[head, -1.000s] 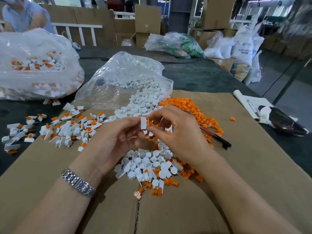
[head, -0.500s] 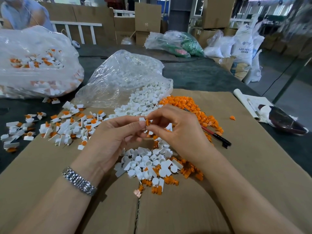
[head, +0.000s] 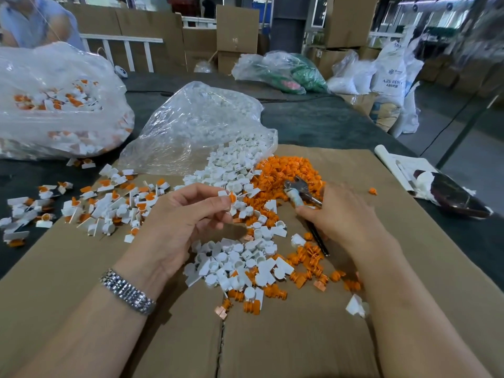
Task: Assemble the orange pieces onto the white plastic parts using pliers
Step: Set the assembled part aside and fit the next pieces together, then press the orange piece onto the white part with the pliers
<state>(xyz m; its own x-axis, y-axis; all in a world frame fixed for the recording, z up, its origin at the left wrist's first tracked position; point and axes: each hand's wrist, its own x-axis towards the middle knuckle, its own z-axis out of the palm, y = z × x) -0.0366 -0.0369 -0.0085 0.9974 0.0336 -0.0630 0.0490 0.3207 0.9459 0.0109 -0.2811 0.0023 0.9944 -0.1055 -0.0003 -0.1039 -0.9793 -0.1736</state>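
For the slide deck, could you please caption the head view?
Left hand pinches a white part with orange piece while right hand grips the pliers over the cardboard.

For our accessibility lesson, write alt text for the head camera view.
Over brown cardboard, a left hand pinches a small white plastic part with an orange piece, while the right hand grips metal pliers. Loose white and orange pieces lie heaped between them.

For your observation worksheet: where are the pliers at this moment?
In the head view, the pliers sit right of centre, gripped by the right hand, their metal head over the orange pieces.
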